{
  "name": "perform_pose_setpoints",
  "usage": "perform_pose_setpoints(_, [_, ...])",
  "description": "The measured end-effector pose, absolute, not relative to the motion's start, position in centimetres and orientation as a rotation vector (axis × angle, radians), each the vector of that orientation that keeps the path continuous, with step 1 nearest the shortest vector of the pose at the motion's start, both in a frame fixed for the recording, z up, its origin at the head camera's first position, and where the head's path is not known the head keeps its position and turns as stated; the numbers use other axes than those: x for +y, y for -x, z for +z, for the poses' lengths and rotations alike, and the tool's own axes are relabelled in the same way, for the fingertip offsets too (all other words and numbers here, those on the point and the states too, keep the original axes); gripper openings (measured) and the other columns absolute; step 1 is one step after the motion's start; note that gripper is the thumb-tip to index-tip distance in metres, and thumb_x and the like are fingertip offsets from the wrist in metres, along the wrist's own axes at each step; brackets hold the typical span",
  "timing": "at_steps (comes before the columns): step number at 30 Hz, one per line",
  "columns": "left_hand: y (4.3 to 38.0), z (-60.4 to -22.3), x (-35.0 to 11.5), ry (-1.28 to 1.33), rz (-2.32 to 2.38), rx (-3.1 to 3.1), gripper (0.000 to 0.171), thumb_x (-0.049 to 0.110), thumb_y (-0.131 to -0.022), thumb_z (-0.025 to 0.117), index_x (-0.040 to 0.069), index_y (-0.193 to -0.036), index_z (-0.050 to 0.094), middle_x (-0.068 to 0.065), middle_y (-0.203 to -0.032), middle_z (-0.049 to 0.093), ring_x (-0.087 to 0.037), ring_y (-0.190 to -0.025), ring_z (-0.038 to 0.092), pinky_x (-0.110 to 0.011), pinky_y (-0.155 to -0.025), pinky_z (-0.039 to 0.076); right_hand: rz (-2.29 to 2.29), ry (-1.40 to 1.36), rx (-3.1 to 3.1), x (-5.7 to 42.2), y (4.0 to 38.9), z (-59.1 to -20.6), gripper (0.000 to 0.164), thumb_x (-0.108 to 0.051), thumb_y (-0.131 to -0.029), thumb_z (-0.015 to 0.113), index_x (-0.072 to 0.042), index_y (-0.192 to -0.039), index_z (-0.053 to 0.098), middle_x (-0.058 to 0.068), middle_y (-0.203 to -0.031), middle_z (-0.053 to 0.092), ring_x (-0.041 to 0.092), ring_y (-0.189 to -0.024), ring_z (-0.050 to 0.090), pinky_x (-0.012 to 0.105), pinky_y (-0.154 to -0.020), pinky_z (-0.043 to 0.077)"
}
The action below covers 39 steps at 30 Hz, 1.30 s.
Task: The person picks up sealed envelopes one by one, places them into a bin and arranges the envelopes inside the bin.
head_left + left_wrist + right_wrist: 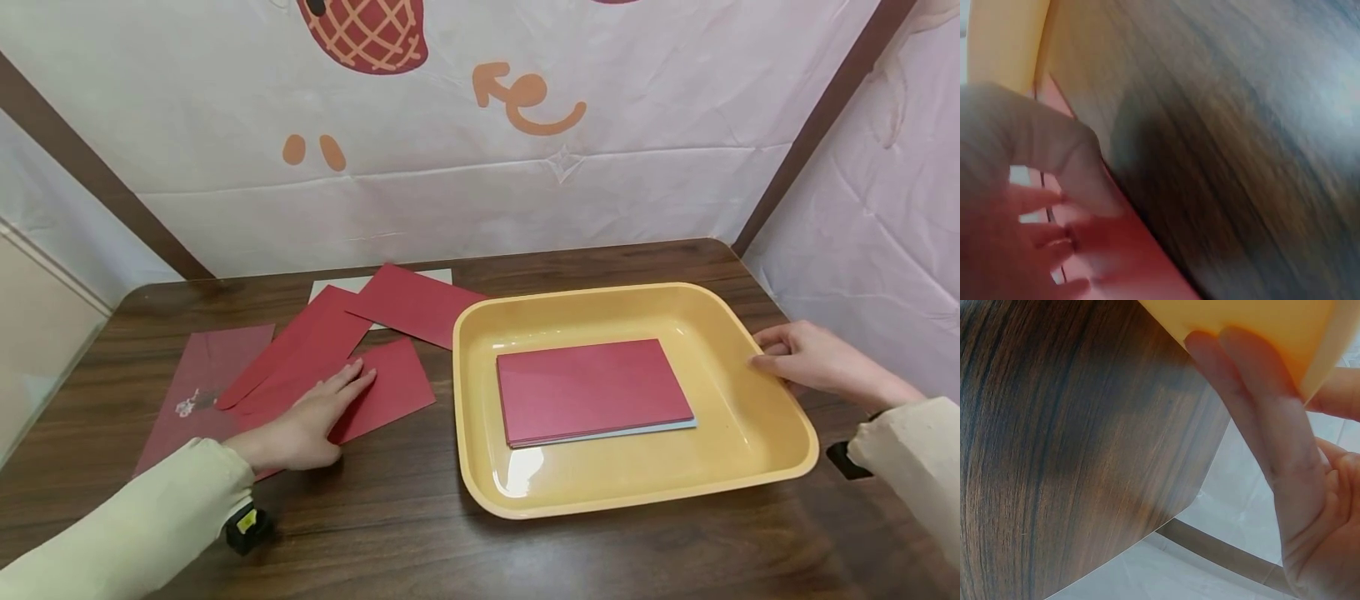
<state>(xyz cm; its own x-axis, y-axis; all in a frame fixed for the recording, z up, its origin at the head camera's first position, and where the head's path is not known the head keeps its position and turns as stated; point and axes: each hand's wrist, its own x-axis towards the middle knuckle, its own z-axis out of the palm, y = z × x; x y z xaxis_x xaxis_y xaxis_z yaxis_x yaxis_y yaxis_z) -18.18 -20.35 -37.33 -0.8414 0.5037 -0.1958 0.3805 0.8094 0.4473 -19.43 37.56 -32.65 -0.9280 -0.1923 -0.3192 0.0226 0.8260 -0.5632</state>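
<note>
My left hand rests on a red envelope left of the tray, fingers extended across it. In the left wrist view the thumb lies along the envelope's near edge. A yellow tray stands on the table, and my right hand grips its right rim. In the right wrist view, fingers press the outside of the tray wall, with the thumb on the other side of the rim. Inside the tray lies a stack of red envelopes, a light blue edge showing beneath.
More red envelopes overlap behind and beside my left hand, with a white sheet partly under them. A darker, translucent-looking red one with a small white print lies far left. A printed cloth hangs behind the wooden table.
</note>
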Motion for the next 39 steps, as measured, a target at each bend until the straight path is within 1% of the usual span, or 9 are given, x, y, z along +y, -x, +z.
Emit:
perform_pose_setpoints(3, [17.7, -36.8, -20.6, -0.694, 0.579, 2.796, 0.068, 0.003, -0.075, 0.071, -0.001, -0.137, 0.044, -0.026, -0.147, 0.031, -0.046, -0.132, 0.033, -0.062, -0.1, 0.035, -0.822, 0.123, 2.638, 37.5, 19.4, -32.6, 0.045, -0.013, -0.094, 0.055, 0.021, -0.123, 0.047, 0.019, -0.094, 0.072, 0.01, -0.069, 0.069, 0.03, -0.06, 0.056])
perform_pose_setpoints(6, [17.5, -36.0, -21.1, -0.522, 0.528, 2.957, 0.04, 0.021, -0.083, 0.069, -0.003, -0.112, 0.057, -0.025, -0.119, 0.05, -0.037, -0.101, 0.054, -0.05, -0.079, 0.049, -0.822, 0.117, 2.635, 37.5, 19.3, -32.6, 0.046, -0.013, -0.094, 0.055, 0.021, -0.124, 0.046, 0.02, -0.095, 0.072, 0.011, -0.07, 0.069, 0.03, -0.061, 0.057])
perform_pose_setpoints(11, [17.2, -34.8, -22.5, -0.012, 0.272, 2.962, 0.072, 0.065, -0.084, 0.055, -0.006, -0.087, 0.046, -0.02, -0.08, 0.045, -0.024, -0.056, 0.05, -0.034, -0.046, 0.039, -0.812, 0.115, 2.64, 37.5, 19.2, -32.5, 0.046, -0.014, -0.095, 0.055, 0.021, -0.124, 0.046, 0.02, -0.095, 0.072, 0.011, -0.07, 0.069, 0.03, -0.061, 0.056])
perform_pose_setpoints(14, [17.0, -34.6, -23.5, 0.103, 0.156, 2.808, 0.084, 0.079, -0.082, 0.04, -0.004, -0.075, 0.051, -0.016, -0.07, 0.048, -0.024, -0.052, 0.051, -0.035, -0.048, 0.039, -0.805, 0.121, 2.643, 37.6, 19.3, -32.5, 0.046, -0.014, -0.095, 0.054, 0.021, -0.124, 0.046, 0.019, -0.095, 0.072, 0.01, -0.069, 0.069, 0.029, -0.06, 0.056])
perform_pose_setpoints(18, [17.1, -34.7, -24.4, 0.126, 0.109, 2.649, 0.079, 0.085, -0.079, 0.032, 0.013, -0.057, 0.056, -0.008, -0.066, 0.05, -0.021, -0.054, 0.054, -0.035, -0.054, 0.039, -0.795, 0.13, 2.655, 37.7, 19.3, -32.5, 0.045, -0.013, -0.094, 0.055, 0.02, -0.123, 0.048, 0.018, -0.093, 0.072, 0.009, -0.068, 0.068, 0.029, -0.059, 0.056])
perform_pose_setpoints(22, [17.7, -34.9, -25.0, 0.139, 0.163, 2.623, 0.09, 0.086, -0.074, 0.041, -0.003, -0.079, 0.055, -0.014, -0.078, 0.049, -0.023, -0.059, 0.055, -0.035, -0.056, 0.042, -0.806, 0.133, 2.654, 37.7, 19.3, -32.7, 0.044, -0.013, -0.094, 0.056, 0.02, -0.122, 0.049, 0.017, -0.092, 0.072, 0.009, -0.068, 0.068, 0.029, -0.059, 0.056])
perform_pose_setpoints(27, [18.5, -34.9, -25.4, 0.115, 0.269, 2.635, 0.115, 0.083, -0.071, 0.053, -0.023, -0.109, 0.029, -0.022, -0.087, 0.053, -0.029, -0.067, 0.058, -0.037, -0.06, 0.048, -0.828, 0.132, 2.638, 37.6, 19.2, -32.7, 0.045, -0.013, -0.094, 0.055, 0.02, -0.123, 0.048, 0.018, -0.093, 0.072, 0.01, -0.069, 0.069, 0.03, -0.06, 0.056])
perform_pose_setpoints(35, [18.6, -35.1, -25.2, 0.083, 0.254, 2.788, 0.097, 0.077, -0.064, 0.067, -0.011, -0.091, 0.035, -0.018, -0.072, 0.049, -0.028, -0.063, 0.054, -0.037, -0.056, 0.044, -0.787, 0.116, 2.653, 37.8, 19.3, -32.6, 0.047, -0.014, -0.095, 0.055, 0.02, -0.125, 0.046, 0.019, -0.095, 0.072, 0.011, -0.069, 0.069, 0.029, -0.06, 0.056])
perform_pose_setpoints(39, [18.9, -35.3, -25.0, 0.098, 0.224, 2.821, 0.1, 0.078, -0.06, 0.068, -0.011, -0.091, 0.035, -0.022, -0.076, 0.046, -0.031, -0.066, 0.051, -0.039, -0.054, 0.044, -0.783, 0.122, 2.659, 37.7, 19.4, -32.6, 0.047, -0.014, -0.094, 0.055, 0.021, -0.125, 0.046, 0.02, -0.095, 0.072, 0.01, -0.069, 0.068, 0.029, -0.059, 0.056])
